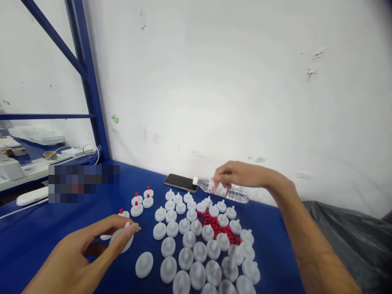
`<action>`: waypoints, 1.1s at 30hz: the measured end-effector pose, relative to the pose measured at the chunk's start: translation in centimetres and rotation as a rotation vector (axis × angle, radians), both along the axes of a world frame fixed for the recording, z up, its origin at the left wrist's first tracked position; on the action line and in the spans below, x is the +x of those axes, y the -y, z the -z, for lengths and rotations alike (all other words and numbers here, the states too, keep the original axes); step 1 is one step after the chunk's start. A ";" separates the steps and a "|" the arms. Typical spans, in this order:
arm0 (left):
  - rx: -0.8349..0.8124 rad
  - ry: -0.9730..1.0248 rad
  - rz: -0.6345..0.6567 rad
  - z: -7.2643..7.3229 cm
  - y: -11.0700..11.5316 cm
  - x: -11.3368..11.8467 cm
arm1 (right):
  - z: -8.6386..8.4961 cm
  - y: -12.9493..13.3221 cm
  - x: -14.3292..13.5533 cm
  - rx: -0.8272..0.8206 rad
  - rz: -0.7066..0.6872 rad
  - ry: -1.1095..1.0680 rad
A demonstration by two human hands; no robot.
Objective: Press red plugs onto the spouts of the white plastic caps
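Note:
My left hand [101, 245] is closed at the lower left, thumb and fingers pinching a white disc with a nozzle [122, 240]. My right hand [229, 173] hovers over the clear bottle [240, 194] near the wall, its fingers curled down; whether they hold anything is too small to tell. Between the hands stand many white nozzled discs [185, 225] on the blue table [147, 232]. A heap of small red caps [216, 224] lies among them. Several discs wearing red caps [136, 209] stand to the left, just beyond my left hand.
A phone [181, 182] lies by the bottle's white cap. A blue metal frame [88, 81] rises at the left, with cables and white parts [33, 165] behind it. Black plastic sheeting [346, 241] bunches at the right. A white wall [214, 81] backs the table.

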State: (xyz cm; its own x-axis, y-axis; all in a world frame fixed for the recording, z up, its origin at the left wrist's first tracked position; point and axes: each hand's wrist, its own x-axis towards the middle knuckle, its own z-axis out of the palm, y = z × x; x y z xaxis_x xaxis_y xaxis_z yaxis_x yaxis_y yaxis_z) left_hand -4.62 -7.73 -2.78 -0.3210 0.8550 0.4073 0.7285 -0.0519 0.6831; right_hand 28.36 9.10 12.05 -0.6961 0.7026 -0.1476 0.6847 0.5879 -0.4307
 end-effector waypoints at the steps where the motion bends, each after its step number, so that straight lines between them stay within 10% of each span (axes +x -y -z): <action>1: 0.015 -0.036 0.016 0.0 -0.4 -0.1 | 0.3 -0.2 0.1 -0.070 0.028 0.077; 12: -0.065 -0.146 0.051 -0.3 -1.6 3.0 | 5.2 -1.4 -5.3 -0.296 0.065 0.371; 25: -0.196 -0.273 -0.195 -1.4 -0.5 0.8 | 1.4 1.2 -2.9 -0.142 0.056 0.131; 33: -0.415 -0.350 -0.073 -0.5 -0.6 1.3 | 1.2 2.0 -4.1 -0.162 0.055 0.189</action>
